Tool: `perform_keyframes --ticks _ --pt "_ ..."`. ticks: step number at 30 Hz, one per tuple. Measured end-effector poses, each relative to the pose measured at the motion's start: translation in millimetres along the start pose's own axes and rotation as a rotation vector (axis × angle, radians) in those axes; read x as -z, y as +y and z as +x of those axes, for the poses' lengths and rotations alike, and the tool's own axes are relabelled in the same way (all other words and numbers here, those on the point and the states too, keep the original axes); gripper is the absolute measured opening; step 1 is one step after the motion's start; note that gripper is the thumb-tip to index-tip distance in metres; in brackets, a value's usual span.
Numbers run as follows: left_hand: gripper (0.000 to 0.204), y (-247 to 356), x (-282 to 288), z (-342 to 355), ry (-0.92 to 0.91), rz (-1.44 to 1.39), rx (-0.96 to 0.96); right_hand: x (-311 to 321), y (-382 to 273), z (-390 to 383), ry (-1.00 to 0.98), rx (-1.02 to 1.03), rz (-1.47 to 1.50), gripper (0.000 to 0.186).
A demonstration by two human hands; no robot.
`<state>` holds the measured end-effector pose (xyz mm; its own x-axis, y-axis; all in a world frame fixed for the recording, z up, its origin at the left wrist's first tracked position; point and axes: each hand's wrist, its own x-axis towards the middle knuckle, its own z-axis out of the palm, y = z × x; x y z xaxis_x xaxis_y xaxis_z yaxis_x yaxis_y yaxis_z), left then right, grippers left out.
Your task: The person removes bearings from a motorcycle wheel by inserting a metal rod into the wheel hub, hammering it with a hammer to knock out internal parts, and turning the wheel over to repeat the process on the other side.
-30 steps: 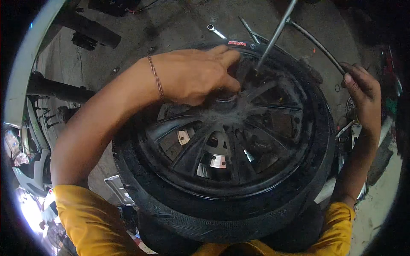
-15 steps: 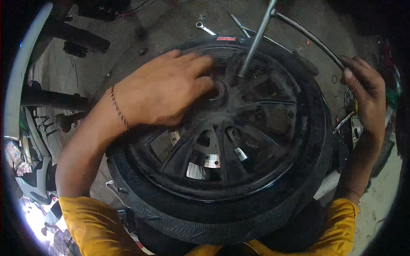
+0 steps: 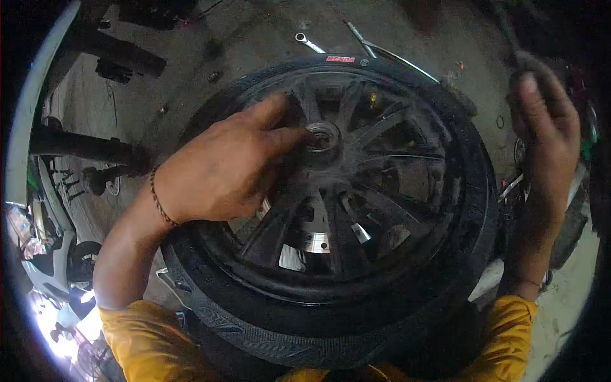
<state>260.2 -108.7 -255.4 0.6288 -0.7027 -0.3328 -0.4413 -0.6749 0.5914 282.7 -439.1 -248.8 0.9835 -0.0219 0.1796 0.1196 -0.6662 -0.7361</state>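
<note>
With the wheel (image 3: 324,318) lying around its hub (image 3: 328,137), I should feel gently, left hand (image 3: 219,167) curled narrow at the hub's left — any pinch I cannot tell — right hand (image 3: 548,127) holding a blurred bar (image 3: 507,30) clear, rightward.

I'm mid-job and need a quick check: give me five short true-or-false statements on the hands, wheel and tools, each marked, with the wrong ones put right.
1. The spoked wheel has a black tyre around it. True.
2. The left hand is over the wheel's right side. False: it is over the left side, with fingertips close to the hub.
3. A ring-ended wrench lies beyond the tyre's far edge. True.
4. The right hand is flat on the tyre. False: it is off to the tyre's right, gripping a blurred bar.
5. Both sleeves are yellow. True.
</note>
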Motion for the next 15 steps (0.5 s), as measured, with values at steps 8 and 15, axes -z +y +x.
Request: perform_keyframes --ticks 8,15 --pt "0.055 -7 -3 -7 0.017 0.056 -0.039 13 5 53 -0.269 -0.204 1.121 0.035" --pt "0.045 -9 -14 0 0.0 0.076 0.029 -71 -65 39 -0.264 0.096 1.076 0.026"
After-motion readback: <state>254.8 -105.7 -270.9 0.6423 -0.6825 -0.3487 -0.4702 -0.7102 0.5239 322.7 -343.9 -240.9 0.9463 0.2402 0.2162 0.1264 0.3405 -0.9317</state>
